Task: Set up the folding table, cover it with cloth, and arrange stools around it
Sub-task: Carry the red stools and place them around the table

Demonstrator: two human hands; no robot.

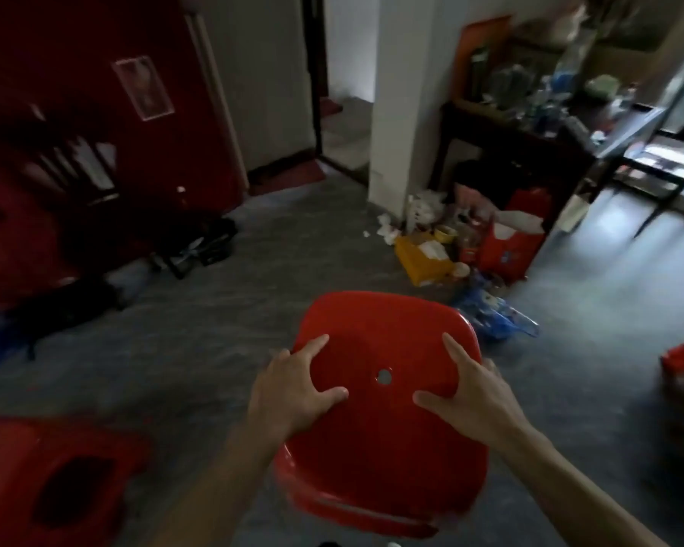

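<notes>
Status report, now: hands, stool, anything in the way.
Left hand and right hand both grip the red stool at its seat edges. Clutter pile on floor ahead. Second red stool lower left.

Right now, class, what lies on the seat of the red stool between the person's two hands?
Head view: bare red seat with one small round hole, between the left hand and right hand on the stool.

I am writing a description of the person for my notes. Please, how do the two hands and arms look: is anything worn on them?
Both arms are bare as far as the view shows: no sleeves are visible. The left hand and right hand wear no gloves, and I see no rings on the fingers, no watch or bracelet at either wrist. The picture is a little blurred, so small marks cannot be told.
</notes>
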